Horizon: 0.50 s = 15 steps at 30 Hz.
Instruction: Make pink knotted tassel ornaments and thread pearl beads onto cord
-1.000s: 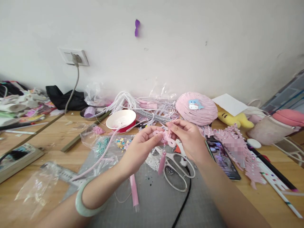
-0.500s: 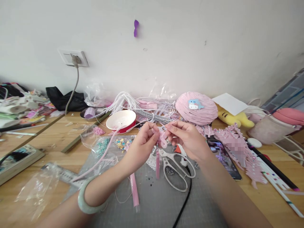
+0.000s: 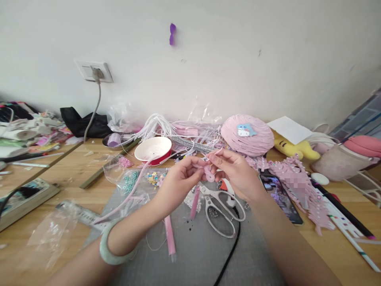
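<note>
My left hand [image 3: 185, 175] pinches a small pink looped ornament [image 3: 209, 174] above the grey mat. A narrow pink strip [image 3: 195, 203] hangs tilted below these fingers. My right hand [image 3: 233, 171] is closed at the ornament's upper right, thumb and forefinger pressed together on a thin pale cord [image 3: 219, 151]. The fingers of both hands nearly touch, and they hide part of the ornament. White-handled scissors [image 3: 220, 235] lie beneath my hands, their blades partly covered by beads and bags. Another pink strip [image 3: 169, 236] lies on the mat near my left forearm.
A red-and-white bowl [image 3: 153, 149] stands behind my left hand, near bags of teal beads [image 3: 130, 182]. Behind my right hand sits a pink yarn ball [image 3: 247, 135]. A phone [image 3: 281, 198] lies right of my right wrist. A metal ruler [image 3: 85, 214] is at left.
My left hand has shifted slightly right, closer to my right hand. The hanging pink strip has swung from upright to tilted, its lower end leftward. The view has shifted slightly.
</note>
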### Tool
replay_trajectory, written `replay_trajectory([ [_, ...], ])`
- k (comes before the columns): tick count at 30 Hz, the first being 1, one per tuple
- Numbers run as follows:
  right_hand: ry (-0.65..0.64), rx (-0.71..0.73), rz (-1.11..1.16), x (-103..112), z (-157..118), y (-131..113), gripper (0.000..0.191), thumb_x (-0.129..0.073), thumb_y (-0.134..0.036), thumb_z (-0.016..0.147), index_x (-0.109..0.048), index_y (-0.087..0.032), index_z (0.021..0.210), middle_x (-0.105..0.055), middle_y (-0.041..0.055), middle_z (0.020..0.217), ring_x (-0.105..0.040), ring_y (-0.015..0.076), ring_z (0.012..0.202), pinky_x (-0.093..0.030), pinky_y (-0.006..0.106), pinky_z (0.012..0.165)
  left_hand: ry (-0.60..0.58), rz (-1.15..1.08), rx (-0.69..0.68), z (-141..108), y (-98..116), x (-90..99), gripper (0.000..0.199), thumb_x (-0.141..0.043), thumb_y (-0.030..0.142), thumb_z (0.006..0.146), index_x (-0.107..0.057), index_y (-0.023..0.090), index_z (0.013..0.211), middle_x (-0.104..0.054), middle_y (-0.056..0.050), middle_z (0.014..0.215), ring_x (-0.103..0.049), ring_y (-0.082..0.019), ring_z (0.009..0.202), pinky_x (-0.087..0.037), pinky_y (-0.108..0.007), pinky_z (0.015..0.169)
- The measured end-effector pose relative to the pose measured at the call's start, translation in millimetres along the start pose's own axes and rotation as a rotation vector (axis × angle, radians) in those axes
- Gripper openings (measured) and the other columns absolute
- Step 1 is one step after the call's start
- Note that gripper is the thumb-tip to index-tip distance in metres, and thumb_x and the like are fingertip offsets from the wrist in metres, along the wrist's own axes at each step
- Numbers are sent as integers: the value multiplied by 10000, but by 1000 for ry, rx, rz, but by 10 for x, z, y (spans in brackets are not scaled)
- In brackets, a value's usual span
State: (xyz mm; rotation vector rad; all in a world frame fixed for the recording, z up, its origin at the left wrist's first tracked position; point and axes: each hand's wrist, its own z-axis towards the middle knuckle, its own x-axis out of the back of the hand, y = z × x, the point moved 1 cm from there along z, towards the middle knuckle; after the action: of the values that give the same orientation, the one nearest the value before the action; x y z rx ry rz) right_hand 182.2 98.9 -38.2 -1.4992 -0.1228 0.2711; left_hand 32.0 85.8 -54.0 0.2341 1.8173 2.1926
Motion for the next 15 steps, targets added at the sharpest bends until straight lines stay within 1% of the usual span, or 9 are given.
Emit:
replay_trajectory([
  [3, -28, 43, -37, -59, -51, -51, 216, -655, -390, 759, -629, -176, 771, -569, -27, 613, -528, 77, 525, -437, 184, 450, 10, -60, 48, -108, 105, 32, 104, -602, 213, 801, -581, 162, 888, -657, -9, 757, -619, -121, 687, -511, -253, 689],
  [5, -66, 68, -50, -130, -106, -109, 196, -652, -376, 765, -636, -181, 762, -574, -29, 611, -522, 72, 513, -435, 182, 447, 19, -62, 84, -236, 233, 80, 94, -629, 196, 781, -589, 163, 859, -648, 5, 703, -618, -111, 647, -515, -221, 632],
  [9, -144, 99, -103, -280, -246, -215, 197, -645, -372, 773, -648, -177, 745, -582, -31, 604, -512, 61, 478, -425, 176, 437, 43, -48, 112, -539, 534, 192, 94, -671, 143, 734, -627, 177, 809, -655, 20, 702, -616, -84, 593, -506, -170, 563],
  [10, -156, 99, -125, -302, -289, -219, 203, -648, -375, 769, -651, -173, 747, -584, -29, 605, -514, 62, 477, -424, 177, 437, 28, -37, 142, -603, 577, 212, 89, -673, 146, 731, -630, 180, 801, -660, 16, 694, -620, -90, 590, -502, -170, 546],
  [12, -180, 83, -183, -313, -390, -177, 210, -644, -381, 768, -655, -171, 754, -583, -26, 601, -515, 68, 476, -419, 183, 439, -57, 1, 241, -701, 578, 228, 90, -675, 171, 732, -625, 181, 805, -665, 2, 663, -624, -110, 582, -499, -189, 524],
  [13, -185, 66, -222, -302, -448, -129, 212, -633, -383, 774, -654, -172, 757, -578, -27, 593, -510, 71, 470, -413, 189, 438, -106, 24, 294, -735, 529, 225, 92, -676, 180, 729, -618, 177, 801, -664, -4, 649, -622, -117, 573, -496, -199, 518],
  [15, -179, 23, -338, -251, -574, 17, 203, -609, -373, 787, -651, -178, 752, -563, -32, 572, -488, 75, 453, -391, 203, 437, -188, 34, 411, -779, 346, 196, 104, -672, 173, 721, -600, 171, 795, -670, -12, 655, -628, -125, 589, -490, -210, 527],
])
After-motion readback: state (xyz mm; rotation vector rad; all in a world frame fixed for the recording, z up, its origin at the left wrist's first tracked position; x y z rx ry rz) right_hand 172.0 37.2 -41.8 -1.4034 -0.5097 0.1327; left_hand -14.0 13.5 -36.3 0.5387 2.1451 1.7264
